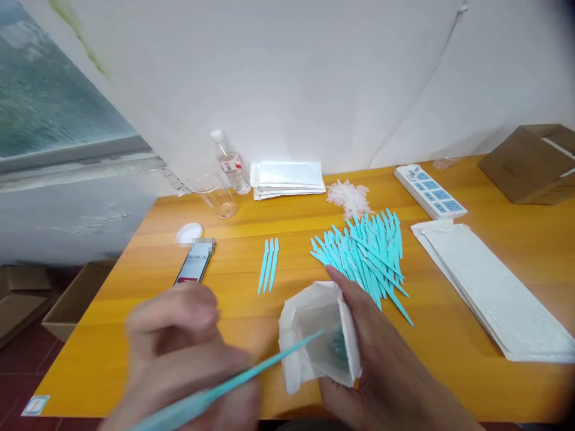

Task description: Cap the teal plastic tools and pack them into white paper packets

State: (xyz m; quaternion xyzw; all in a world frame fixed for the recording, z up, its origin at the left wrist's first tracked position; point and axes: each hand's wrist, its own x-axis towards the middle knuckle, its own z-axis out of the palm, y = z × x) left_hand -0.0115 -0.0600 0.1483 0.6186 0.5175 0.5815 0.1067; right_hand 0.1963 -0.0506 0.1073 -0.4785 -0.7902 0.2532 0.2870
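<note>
At the lower left, blurred by motion, my left hand (pixel 188 353) grips a turquoise plastic knife-like tool (pixel 242 377), whose thin tip points into the mouth of a white paper bag (pixel 294 335). My right hand (pixel 377 353) holds that bag from its right side, with its opening facing me. Some turquoise things show dimly inside. Beyond the bag lies a heap of the same turquoise tools (pixel 372 257). Three more tools (pixel 268 265) lie side by side, left of the heap. Behind the heap is a pile of small translucent pinkish pieces (pixel 350 197).
Flat white packets (pixel 290 178) lie by the wall, beside a water bottle (pixel 233 167) and a clear jar (pixel 220 200). A white lid (pixel 189 233) and phone (pixel 196 261) are at left. At right are a power strip (pixel 431 193), long white bags (pixel 494 287) and a cardboard box (pixel 530 161).
</note>
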